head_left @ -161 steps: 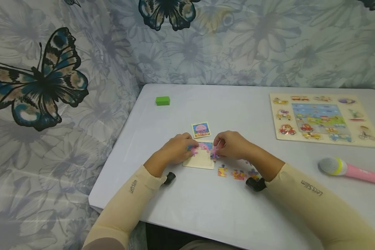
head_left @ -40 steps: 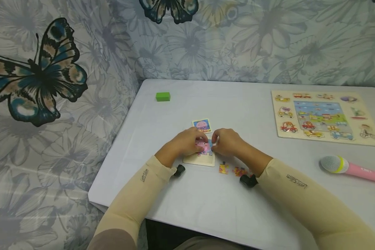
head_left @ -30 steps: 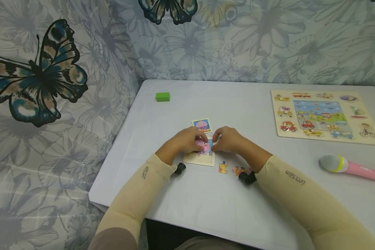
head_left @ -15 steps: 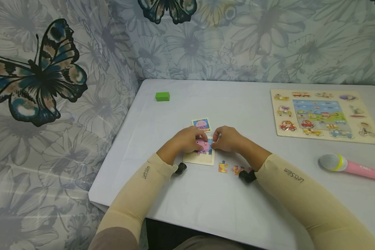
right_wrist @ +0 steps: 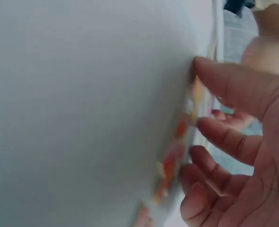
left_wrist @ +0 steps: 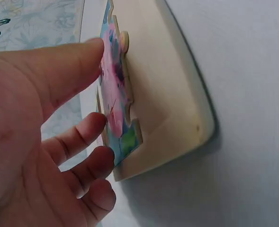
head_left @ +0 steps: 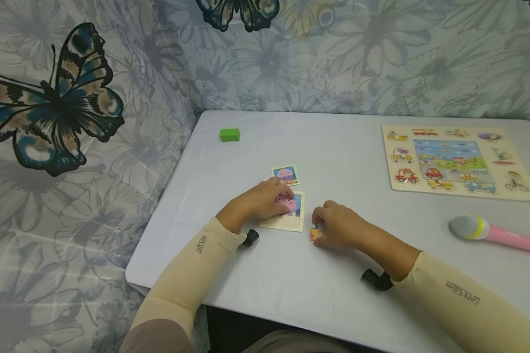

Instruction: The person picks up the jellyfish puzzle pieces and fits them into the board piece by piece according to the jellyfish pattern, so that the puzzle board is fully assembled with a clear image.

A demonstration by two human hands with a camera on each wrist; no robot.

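My left hand (head_left: 265, 198) rests on a small wooden jigsaw tray (head_left: 287, 224), its thumb on the pink-and-blue pig pieces (left_wrist: 113, 87) laid along the tray's upper part. The tray's lower strip shows bare wood. Right of it, my right hand (head_left: 339, 225) is over the loose jigsaw pieces. Its thumb and index finger stand apart at either end of a yellow jigsaw piece (head_left: 314, 234) lying on the table. More orange and pink jigsaw pieces (right_wrist: 170, 165) lie under that hand, blurred in the right wrist view and hidden in the head view.
A picture card (head_left: 285, 175) lies just beyond the tray, partly behind my left fingers. A green block (head_left: 229, 135) sits at the back left. A vehicle puzzle board (head_left: 459, 186) and a pink toy microphone (head_left: 508, 236) lie to the right on the white table (head_left: 247, 274).
My right hand has left the tray's right edge and moved down and right to the loose pieces. The left hand stays on the tray, where more pig pieces now lie than 5.4 seconds ago.
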